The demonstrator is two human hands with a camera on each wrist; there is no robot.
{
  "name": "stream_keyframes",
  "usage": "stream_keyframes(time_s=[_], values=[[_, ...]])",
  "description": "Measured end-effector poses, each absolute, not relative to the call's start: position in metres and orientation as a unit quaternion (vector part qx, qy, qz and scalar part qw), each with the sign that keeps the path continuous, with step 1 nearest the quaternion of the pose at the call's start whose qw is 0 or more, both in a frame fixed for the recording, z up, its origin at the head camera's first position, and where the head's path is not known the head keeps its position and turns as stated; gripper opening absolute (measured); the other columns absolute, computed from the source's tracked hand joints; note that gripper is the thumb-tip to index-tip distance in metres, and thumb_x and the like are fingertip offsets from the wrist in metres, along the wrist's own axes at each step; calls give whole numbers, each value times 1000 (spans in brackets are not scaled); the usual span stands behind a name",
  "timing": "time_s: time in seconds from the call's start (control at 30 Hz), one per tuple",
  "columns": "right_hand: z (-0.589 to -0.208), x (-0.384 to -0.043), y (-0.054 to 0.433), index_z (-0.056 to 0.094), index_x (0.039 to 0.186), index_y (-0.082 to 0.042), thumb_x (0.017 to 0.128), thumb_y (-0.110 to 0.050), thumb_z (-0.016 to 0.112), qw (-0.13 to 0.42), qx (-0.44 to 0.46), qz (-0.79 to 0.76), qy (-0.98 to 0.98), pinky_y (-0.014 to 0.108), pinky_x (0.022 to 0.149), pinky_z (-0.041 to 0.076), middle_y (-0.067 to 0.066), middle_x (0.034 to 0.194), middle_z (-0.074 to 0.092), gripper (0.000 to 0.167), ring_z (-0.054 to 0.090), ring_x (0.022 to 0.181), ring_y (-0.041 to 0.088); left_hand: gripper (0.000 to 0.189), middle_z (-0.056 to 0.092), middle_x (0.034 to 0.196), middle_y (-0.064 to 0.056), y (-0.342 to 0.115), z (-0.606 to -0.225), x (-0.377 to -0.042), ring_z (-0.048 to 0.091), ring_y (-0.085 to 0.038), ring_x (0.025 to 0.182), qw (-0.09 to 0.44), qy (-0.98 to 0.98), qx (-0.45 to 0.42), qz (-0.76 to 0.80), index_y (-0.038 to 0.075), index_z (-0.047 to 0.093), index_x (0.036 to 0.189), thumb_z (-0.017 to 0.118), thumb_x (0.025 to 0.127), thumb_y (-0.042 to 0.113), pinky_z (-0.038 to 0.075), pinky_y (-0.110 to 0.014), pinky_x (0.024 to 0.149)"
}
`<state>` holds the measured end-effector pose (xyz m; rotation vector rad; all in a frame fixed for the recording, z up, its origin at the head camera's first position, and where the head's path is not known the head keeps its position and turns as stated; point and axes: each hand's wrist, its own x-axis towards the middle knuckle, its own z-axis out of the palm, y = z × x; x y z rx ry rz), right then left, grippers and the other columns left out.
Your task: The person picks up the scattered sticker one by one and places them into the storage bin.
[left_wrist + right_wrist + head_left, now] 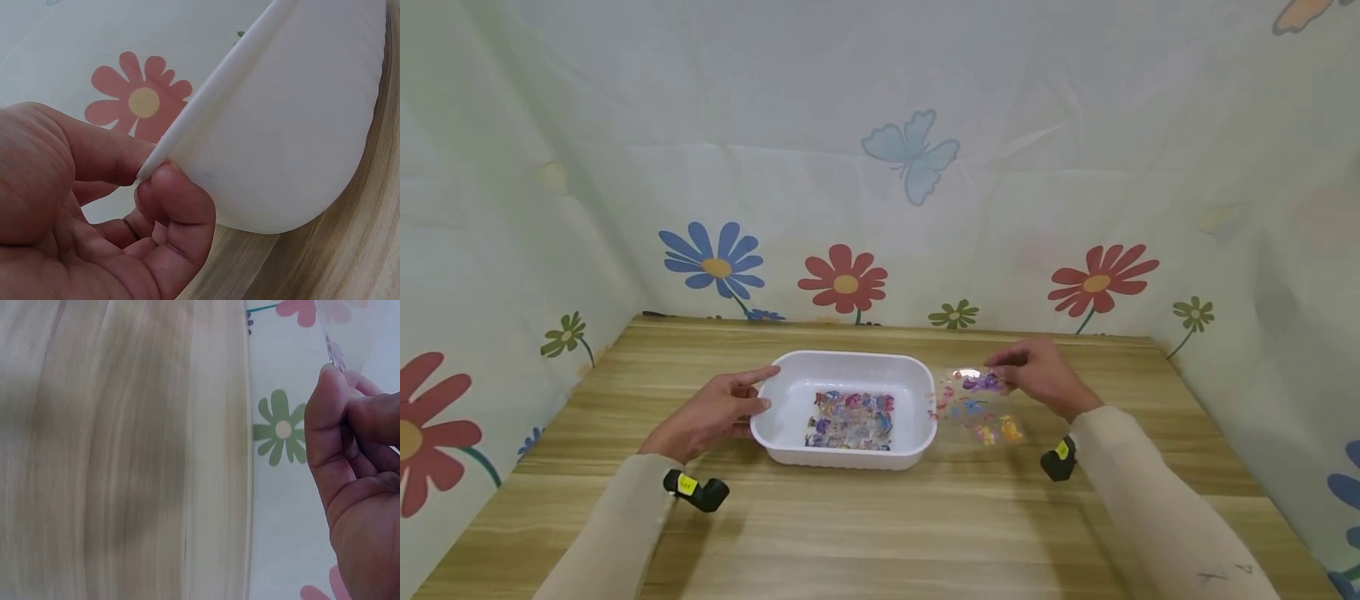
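A white oblong plastic tray (850,459) sits on the wooden table, with clear sticker sheets (852,422) printed with small colourful figures lying in it. My left hand (707,415) grips the tray's left rim; in the left wrist view, thumb and curled fingers pinch the tray wall (275,131). Just right of the tray, my right hand (1043,379) holds a clear sticker sheet (973,407) with purple, pink, blue and yellow figures by its upper right part. The right wrist view shows thumb and fingers pinching the edge of that sheet (335,355).
The wood-grain table (865,533) reaches back to a pale cloth backdrop (760,167) printed with flowers and a butterfly, which also covers both sides. Black wrist cameras (700,490) are strapped at both sleeves.
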<state>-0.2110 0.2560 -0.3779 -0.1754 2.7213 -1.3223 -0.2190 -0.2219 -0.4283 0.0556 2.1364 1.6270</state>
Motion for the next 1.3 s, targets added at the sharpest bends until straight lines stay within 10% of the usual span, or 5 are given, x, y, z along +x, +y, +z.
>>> stream_keyframes(time_s=[1.3], values=[[-386,-221,107,78,106,3,93,7,65,61,-149,-366,917,30,74,63,14,98,77,18,70,80,17,64,51,118,-16,-219,-426,-216,64,-28,97,216,788,13,577,21,40,162,63,103,10,63,-34,79]])
